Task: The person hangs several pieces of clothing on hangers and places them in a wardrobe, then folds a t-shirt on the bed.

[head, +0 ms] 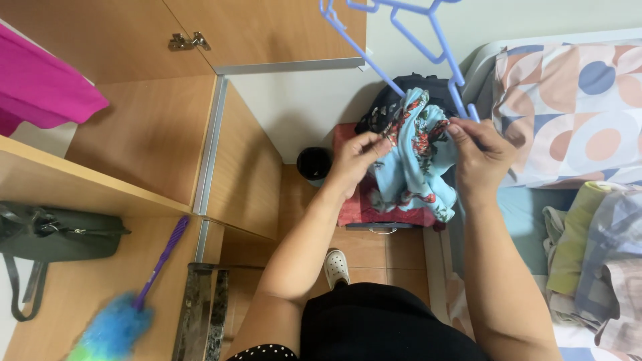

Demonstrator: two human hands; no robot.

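A light blue floral garment (418, 157) hangs bunched between both my hands in the middle of the view. My left hand (356, 159) pinches its left edge. My right hand (476, 155) grips its right side together with the lower end of a light purple plastic hanger (428, 40), which rises toward the top edge. Behind the garment lies a dark patterned cloth (388, 107) on a red box-like stand (354, 200).
An open wooden wardrobe (167, 140) fills the left, with a pink garment (40, 87), a dark green handbag (60, 234) and a blue-and-purple duster (134, 301) on its shelf. A bed with a patterned pillow (575, 100) and folded clothes (595, 247) stands at right. A black bin (313, 162) sits on the floor.
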